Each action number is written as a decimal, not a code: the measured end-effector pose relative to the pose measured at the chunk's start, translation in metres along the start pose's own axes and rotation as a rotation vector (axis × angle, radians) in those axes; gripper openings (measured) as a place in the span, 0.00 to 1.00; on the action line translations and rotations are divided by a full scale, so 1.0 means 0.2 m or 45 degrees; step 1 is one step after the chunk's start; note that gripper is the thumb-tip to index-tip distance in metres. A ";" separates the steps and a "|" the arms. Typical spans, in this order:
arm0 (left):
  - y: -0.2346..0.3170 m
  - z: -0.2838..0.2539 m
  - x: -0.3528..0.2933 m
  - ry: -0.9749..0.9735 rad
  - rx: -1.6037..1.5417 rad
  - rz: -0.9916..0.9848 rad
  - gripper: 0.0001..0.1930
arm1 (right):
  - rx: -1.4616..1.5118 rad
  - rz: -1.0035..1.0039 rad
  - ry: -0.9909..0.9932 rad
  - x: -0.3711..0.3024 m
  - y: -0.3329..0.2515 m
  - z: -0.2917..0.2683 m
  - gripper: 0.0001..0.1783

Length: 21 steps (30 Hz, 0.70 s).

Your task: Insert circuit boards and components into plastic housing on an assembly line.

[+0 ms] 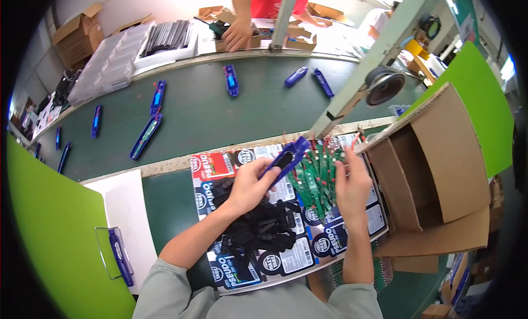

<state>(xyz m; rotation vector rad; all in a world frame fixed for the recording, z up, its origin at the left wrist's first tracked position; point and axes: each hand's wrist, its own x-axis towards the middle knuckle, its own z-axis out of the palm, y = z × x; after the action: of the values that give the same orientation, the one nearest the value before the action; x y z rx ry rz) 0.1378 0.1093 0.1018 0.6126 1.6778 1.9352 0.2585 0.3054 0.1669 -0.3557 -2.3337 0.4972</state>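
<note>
My left hand [250, 186] grips a blue plastic half-shell [287, 160], long and hollow, with a black piece inside it. My right hand [352, 181] is raised over the right side of a pile of green circuit boards [312, 181] with red wires. Its fingers are curled together, and a thin reddish wire shows by the fingertips; what they hold is not clear. Below my left hand lies a heap of small black parts [264, 225]. Both piles rest on a printed cardboard sheet [297, 258] in front of me.
Beyond the sheet runs a green conveyor belt [198, 115] carrying several blue shells [231, 80]. An open cardboard box [434, 176] stands at the right, below a metal post [357, 77]. Green panels [55, 225] flank both sides. Another person's hand [237, 34] is across the belt.
</note>
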 end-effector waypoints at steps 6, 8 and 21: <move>0.04 0.01 -0.02 -0.131 -0.421 -0.116 0.18 | 0.785 0.166 0.006 -0.03 -0.24 -0.02 0.16; 0.05 0.03 -0.02 -0.134 -0.456 -0.140 0.20 | 1.080 0.266 -0.068 -0.05 -0.29 0.02 0.17; 0.05 0.03 -0.05 -0.179 -0.490 -0.001 0.22 | 0.927 0.084 -0.002 -0.12 -0.27 0.22 0.16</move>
<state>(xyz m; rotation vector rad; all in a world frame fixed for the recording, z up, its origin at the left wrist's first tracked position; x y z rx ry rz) 0.1476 0.1065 0.1128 0.5794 1.1769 2.0856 0.2396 0.2374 0.1478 -0.0788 -1.9739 1.3138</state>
